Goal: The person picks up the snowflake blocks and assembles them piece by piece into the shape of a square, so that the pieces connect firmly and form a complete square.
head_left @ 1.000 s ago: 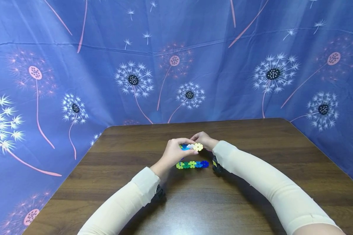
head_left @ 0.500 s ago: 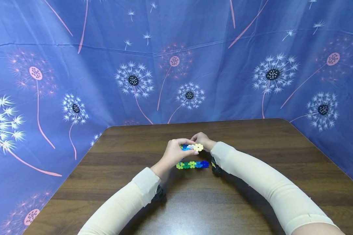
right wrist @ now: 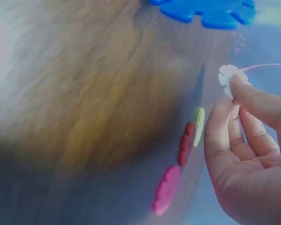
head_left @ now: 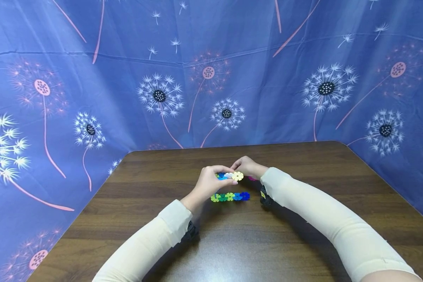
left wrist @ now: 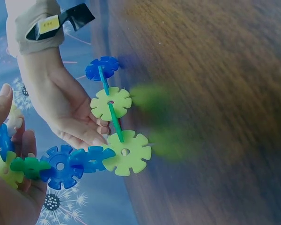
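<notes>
Left hand (head_left: 209, 183): thumb and fingers pinch the pale end of the flower chain (head_left: 230, 197) at a cream disc (head_left: 237, 176).
Right hand (head_left: 247, 168): just beyond the cream disc; thumb and finger pinch a white disc (right wrist: 225, 76), the other fingers curled in.
Chain: smooth, plastic-looking notched discs, petal-edged with round centre holes, slotted crosswise in yellow-green, green and blues; a near row stands upright, left to right, and from its left end the chain turns far and up to the left hand.
Loose pieces: pink disc (right wrist: 166, 190), red disc (right wrist: 187, 144) and light-green disc (right wrist: 199, 126), lying in a line under the right hand.
Worktop (head_left: 127, 235): brown wood grain, glossy, far corners rounded.
Backdrop: blue cloth (head_left: 261, 98), creased, printed with dandelions.
Sleeves (head_left: 144, 243): cream fabric.
Writing: dark characters on a yellow label (left wrist: 49, 23) at the right wrist, too blurred to read.
</notes>
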### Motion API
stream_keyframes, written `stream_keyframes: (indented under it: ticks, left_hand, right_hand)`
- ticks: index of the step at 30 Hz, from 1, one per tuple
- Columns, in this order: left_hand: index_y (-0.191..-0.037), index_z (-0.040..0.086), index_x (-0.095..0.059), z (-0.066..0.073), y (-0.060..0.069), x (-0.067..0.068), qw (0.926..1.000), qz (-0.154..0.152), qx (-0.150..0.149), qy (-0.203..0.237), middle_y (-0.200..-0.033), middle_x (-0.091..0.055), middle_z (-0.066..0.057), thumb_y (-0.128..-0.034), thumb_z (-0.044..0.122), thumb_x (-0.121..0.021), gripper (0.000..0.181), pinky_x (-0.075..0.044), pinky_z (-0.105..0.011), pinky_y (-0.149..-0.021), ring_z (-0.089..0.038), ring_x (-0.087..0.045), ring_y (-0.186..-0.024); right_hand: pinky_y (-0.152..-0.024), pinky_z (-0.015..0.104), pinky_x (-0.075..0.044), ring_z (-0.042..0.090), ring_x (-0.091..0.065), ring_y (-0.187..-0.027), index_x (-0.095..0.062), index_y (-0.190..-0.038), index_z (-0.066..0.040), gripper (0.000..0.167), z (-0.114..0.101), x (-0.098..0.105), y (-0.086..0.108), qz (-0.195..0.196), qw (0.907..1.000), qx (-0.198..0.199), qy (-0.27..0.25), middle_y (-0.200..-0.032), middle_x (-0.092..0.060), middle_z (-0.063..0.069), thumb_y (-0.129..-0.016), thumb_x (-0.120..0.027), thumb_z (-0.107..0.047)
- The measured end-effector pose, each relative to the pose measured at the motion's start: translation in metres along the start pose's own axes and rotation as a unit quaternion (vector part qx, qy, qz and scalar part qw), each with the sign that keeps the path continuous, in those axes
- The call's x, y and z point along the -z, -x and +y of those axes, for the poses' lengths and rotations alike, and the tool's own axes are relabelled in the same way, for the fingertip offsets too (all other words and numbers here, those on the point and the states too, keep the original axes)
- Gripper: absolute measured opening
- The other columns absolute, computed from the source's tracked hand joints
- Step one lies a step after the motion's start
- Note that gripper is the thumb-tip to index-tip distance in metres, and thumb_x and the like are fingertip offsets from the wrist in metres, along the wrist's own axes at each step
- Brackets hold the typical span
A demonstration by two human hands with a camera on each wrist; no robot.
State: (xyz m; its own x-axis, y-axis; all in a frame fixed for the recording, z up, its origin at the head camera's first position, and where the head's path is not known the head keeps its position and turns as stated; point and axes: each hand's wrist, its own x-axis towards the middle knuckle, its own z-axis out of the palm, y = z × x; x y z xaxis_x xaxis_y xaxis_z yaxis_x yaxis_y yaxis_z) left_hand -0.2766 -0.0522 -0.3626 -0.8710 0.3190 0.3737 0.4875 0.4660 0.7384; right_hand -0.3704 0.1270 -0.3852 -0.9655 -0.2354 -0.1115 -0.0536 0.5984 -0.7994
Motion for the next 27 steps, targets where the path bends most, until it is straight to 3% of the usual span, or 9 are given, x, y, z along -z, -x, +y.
stream_keyframes:
  ticks: [6,10,13,22,27]
  left_hand:
    - [-0.1,0.018,-0.077,-0.001,-0.001,-0.001,0.9999,0.002,0.013,0.01,-0.095,-0.075,0.001,-0.0755,0.028,-0.084,0.027,-0.053,-0.024,-0.067,-0.008,-0.063,-0.08]
    - [-0.099,0.018,-0.077,-0.001,-0.002,-0.001,0.9998,0.006,0.015,0.008,-0.095,-0.075,0.001,-0.0748,0.029,-0.084,0.028,-0.053,-0.025,-0.068,-0.009,-0.063,-0.082]
    - [-0.099,0.017,-0.077,-0.001,-0.003,-0.002,0.9999,0.009,0.014,0.005,-0.094,-0.075,0.001,-0.0737,0.031,-0.085,0.03,-0.052,-0.025,-0.068,-0.009,-0.062,-0.082]
    - [-0.1,0.017,-0.077,-0.002,-0.003,-0.002,0.9999,0.011,0.004,-0.008,-0.095,-0.075,0.002,-0.0744,0.031,-0.085,0.03,-0.052,-0.023,-0.069,-0.009,-0.063,-0.085]
    - [-0.101,0.017,-0.077,-0.001,-0.004,-0.003,0.9998,0.008,0.001,-0.017,-0.097,-0.075,0.002,-0.0751,0.031,-0.084,0.03,-0.052,-0.023,-0.071,-0.009,-0.064,-0.087]
  right_hand:
    - [-0.07,0.032,-0.056,0.012,-0.058,-0.068,-0.072,-0.095,0.002,0.012,0.001,0.013,0.019,-0.019,0.999,0.028,-0.028,-0.084,-0.07,0.005,-0.087,-0.065,-0.001]
    - [-0.08,0.042,-0.057,0.026,-0.068,-0.076,-0.071,-0.096,0.002,0.011,0.002,0.024,0.033,-0.024,0.9974,0.042,-0.052,-0.082,-0.072,0.003,-0.087,-0.067,-0.003]
    - [-0.079,0.044,-0.057,0.029,-0.07,-0.079,-0.07,-0.096,0.004,0.013,0.002,0.033,0.045,-0.035,0.9953,0.056,-0.071,-0.079,-0.073,0.002,-0.086,-0.069,-0.003]
    - [-0.07,0.031,-0.055,0.01,-0.064,-0.068,-0.071,-0.092,0.004,0.017,-0.005,0.048,0.075,-0.041,0.9911,0.093,-0.086,-0.074,-0.072,0.0,-0.082,-0.075,-0.008]
    - [-0.07,0.028,-0.055,0.011,-0.067,-0.071,-0.071,-0.092,0.004,0.018,-0.008,0.053,0.086,-0.033,0.9909,0.104,-0.079,-0.077,-0.074,0.002,-0.082,-0.076,-0.009]
